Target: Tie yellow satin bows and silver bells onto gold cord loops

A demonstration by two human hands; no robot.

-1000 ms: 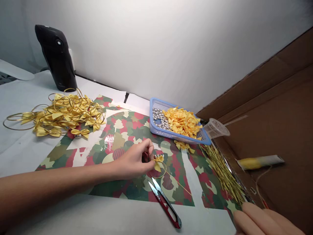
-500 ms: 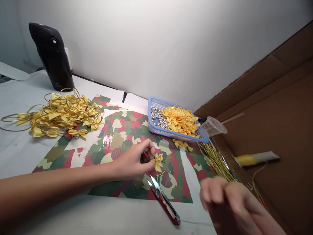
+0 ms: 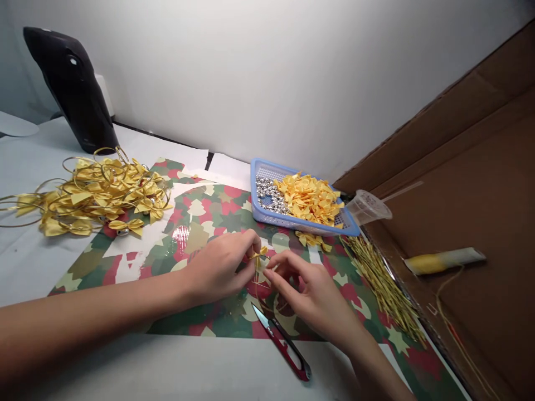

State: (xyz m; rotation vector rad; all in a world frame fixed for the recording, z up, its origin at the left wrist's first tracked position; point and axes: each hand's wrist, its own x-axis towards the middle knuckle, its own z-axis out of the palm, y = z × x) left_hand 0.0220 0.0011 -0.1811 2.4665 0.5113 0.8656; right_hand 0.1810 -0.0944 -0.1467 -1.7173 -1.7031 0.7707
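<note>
Right in front of us, the red-handled snips (image 3: pixel 281 348) lie on the camouflage paper (image 3: pixel 234 323), points aimed at our hands. Just above them, the left hand (image 3: pixel 219 266) is closed in a pinch on the small yellow bow (image 3: pixel 259 255), which sits over the middle of the paper. The right hand (image 3: pixel 311 292) comes in half open, its fingertips (image 3: pixel 267 273) just beside the bow, and we can't tell if they have hold of the thin gold wire (image 3: pixel 257 281) below it.

Over on the left, there's a tangled heap of wired bows (image 3: pixel 98 197). On the right lies a bundle of gold strands (image 3: pixel 382 289). Farther out sits the blue tray (image 3: pixel 253 189), with silver bells (image 3: pixel 270 195) and loose yellow ribbon pieces (image 3: pixel 309 199), and a plastic cup (image 3: pixel 368 207) rests at its right corner. Beyond that, we've got the cardboard box (image 3: pixel 480 167) at right and a black object (image 3: pixel 69 89) at far left.
</note>
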